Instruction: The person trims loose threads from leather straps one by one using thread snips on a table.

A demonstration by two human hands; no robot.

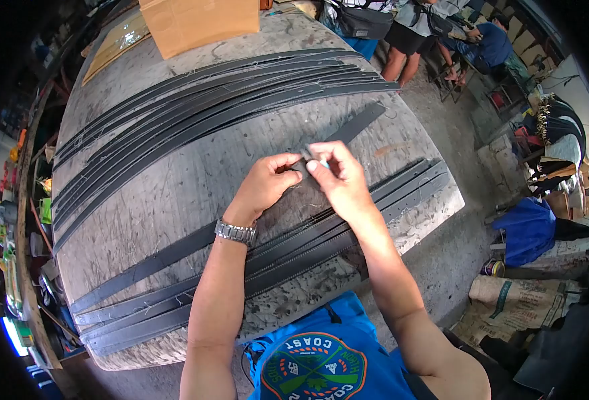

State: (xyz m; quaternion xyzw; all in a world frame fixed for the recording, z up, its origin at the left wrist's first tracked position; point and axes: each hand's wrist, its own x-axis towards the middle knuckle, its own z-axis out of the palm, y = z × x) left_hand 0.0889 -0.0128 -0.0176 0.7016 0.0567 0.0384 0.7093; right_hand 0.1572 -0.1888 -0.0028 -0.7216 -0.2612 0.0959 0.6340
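Observation:
My left hand (pixel 268 185), with a metal watch at the wrist, is pinched on a dark strip (pixel 164 258) near the middle of the worn table. Close to it on the right, my right hand (pixel 338 175) has its fingers closed around a small item, mostly hidden, with a bit of light blue showing. The strip runs from the lower left, passes under my hands and comes out at the upper right. Nearer my body lies a bundle of black stitched strips (pixel 294 257), partly under my forearms.
Many long black strips (pixel 194 110) lie across the far part of the table (pixel 421 247). Behind them stands a cardboard box (pixel 198 25). People (pixel 494 45) are at the upper right. A blue cloth (pixel 526 230) and a sack (pixel 518 303) are beyond the table's right side.

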